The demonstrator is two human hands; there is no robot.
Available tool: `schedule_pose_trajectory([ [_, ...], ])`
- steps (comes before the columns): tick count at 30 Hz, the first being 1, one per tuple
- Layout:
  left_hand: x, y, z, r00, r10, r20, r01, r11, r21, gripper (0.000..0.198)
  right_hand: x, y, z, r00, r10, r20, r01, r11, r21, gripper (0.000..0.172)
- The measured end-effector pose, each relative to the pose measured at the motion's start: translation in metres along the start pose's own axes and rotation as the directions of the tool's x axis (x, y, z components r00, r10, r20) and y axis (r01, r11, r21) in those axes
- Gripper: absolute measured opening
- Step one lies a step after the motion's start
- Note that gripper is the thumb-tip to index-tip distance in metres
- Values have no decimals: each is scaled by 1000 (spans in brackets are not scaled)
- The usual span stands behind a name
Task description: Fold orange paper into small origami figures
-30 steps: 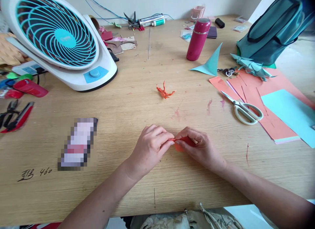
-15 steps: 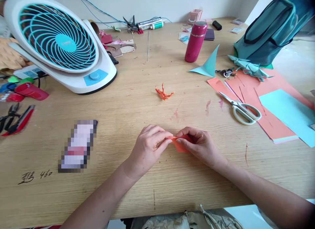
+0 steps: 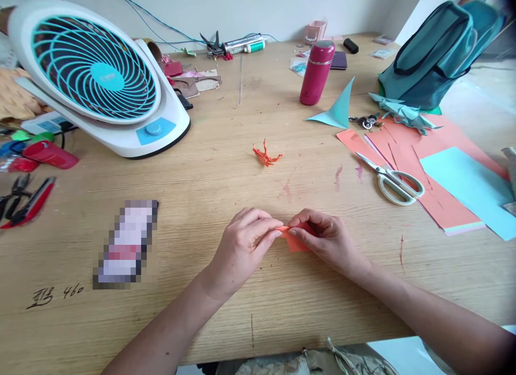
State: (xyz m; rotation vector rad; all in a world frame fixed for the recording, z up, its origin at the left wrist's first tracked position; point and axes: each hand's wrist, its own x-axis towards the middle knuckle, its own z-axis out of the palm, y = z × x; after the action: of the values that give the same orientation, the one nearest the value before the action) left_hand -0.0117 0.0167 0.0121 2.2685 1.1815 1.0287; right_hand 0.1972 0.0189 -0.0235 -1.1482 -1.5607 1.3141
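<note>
Between my two hands is a small piece of orange paper [image 3: 297,242], partly covered by the fingers. My left hand [image 3: 250,240] pinches its left end between thumb and fingertips. On the other side, my right hand [image 3: 324,235] grips the paper close to that pinch, thumb in front and fingers behind. The paper's lower part hangs below the right thumb, just above the table. Beyond the hands lies a small folded orange paper figure [image 3: 266,155] with thin pointed limbs.
Scissors [image 3: 397,186] rest on orange and blue paper sheets [image 3: 467,176] at the right. A phone [image 3: 127,243] with a blurred screen lies left. Further back stand a white fan [image 3: 161,130], a magenta flask [image 3: 316,76], folded teal paper [image 3: 338,108] and a teal bag [image 3: 427,57].
Both hands keep their pinch on the orange paper, almost unmoved. The surrounding view has shifted slightly, with the objects at the back sitting a little lower.
</note>
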Motion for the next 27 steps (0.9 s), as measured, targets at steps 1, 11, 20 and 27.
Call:
schedule_pose_trajectory([
  [1,0,0,0,1000,4,-4,-5,1000,-3,12,0,0,0,1000,6,-1,-6,1000,7,14],
  [11,0,2,2,999,-9,-41,10,1000,30,8,-1,0,2,999,32,-10,-32,999,24,17],
  [20,-1,8,0,999,-18,-32,20,998,62,9,0,0,0,992,-124,30,125,990,-65,10],
  [27,-2,6,3,999,25,-32,-22,996,83,8,0,-5,-1,970,-236,51,242,957,-162,9],
])
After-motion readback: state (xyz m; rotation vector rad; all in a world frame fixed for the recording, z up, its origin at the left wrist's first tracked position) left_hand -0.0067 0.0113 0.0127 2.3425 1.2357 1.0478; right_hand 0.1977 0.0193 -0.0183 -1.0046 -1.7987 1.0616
